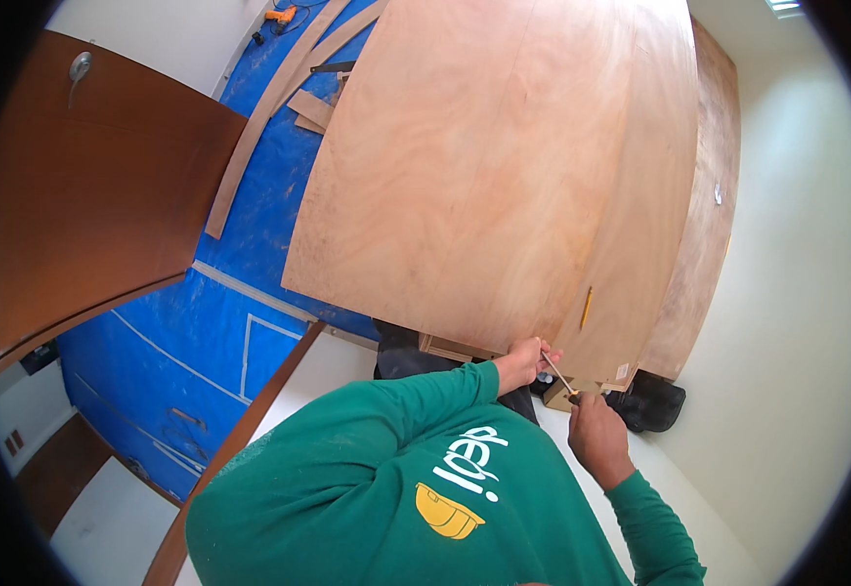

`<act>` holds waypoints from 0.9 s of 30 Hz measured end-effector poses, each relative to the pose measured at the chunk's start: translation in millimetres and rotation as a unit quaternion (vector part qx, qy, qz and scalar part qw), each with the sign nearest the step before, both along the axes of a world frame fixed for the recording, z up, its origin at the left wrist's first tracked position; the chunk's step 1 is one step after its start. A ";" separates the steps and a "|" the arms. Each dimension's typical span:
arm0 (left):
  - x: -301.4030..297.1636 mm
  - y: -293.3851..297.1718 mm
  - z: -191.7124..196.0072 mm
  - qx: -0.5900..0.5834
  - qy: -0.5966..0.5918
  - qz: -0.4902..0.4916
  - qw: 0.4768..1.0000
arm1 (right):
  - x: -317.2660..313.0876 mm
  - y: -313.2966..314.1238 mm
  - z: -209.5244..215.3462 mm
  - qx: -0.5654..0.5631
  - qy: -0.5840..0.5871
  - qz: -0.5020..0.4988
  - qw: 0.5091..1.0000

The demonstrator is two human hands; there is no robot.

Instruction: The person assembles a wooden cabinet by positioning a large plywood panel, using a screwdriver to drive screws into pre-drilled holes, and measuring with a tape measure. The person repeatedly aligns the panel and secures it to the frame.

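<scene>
Screwdriver-like tool (559, 377) in the right hand (599, 438): I see those fingers curled round its dark handle, the thin metal shaft slanting forward and left out of the grip. The shaft's far end reaches the left hand (523, 361), whose fingertips are bunched at the near edge of the large plywood sheet (474, 176); from where I sit I cannot tell whether they pinch the shaft, the edge or both. Just beyond the tool, straight ahead of the right-hand grip, a yellow pencil (587, 307) lies on the sheet. A small white label (622, 371) sits at the sheet's near corner, slightly ahead and to the right of that same grip. Farther off to the right I make out a second wooden panel (719, 195), partly covered by the first. Well away to the left of both hands, blue floor covering (289, 186) carries long wooden strips (240, 181), with an orange power tool (280, 16) near their far end, and a brown door (93, 166) stands beyond them.
</scene>
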State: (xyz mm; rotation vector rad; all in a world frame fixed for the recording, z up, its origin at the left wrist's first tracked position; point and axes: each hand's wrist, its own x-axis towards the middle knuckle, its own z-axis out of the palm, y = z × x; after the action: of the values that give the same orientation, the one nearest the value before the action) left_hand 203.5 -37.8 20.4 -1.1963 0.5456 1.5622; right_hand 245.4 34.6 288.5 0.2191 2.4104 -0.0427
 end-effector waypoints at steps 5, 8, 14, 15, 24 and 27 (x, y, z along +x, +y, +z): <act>1.8 -1.8 -0.5 0.001 0.009 -0.017 1.000 | -14.8 12.0 -2.9 -0.284 -0.147 -0.651 0.688; 0.3 -2.3 -0.2 -0.009 0.005 -0.012 1.000 | -21.0 9.5 5.5 -0.330 -0.145 -0.699 0.618; 3.2 0.6 0.4 -0.039 0.011 0.009 0.999 | -12.7 -17.7 19.5 -0.039 -0.015 0.021 0.999; 4.2 0.9 -1.0 -0.031 0.017 0.008 0.999 | -11.6 -20.6 17.6 0.032 -0.028 0.097 0.994; 5.0 -6.7 -15.9 0.014 0.017 -0.008 1.000 | -27.0 19.9 -0.5 -0.287 -0.098 -0.630 0.716; 0.6 -8.5 -11.4 0.023 0.030 -0.007 0.999 | -15.6 5.4 8.5 -0.207 -0.050 -0.352 0.912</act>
State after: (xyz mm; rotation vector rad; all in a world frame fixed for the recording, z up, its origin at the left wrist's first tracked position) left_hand 204.2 -46.3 9.0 -1.1126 0.5537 1.5936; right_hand 229.7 40.1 297.0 0.8489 2.0390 -0.8378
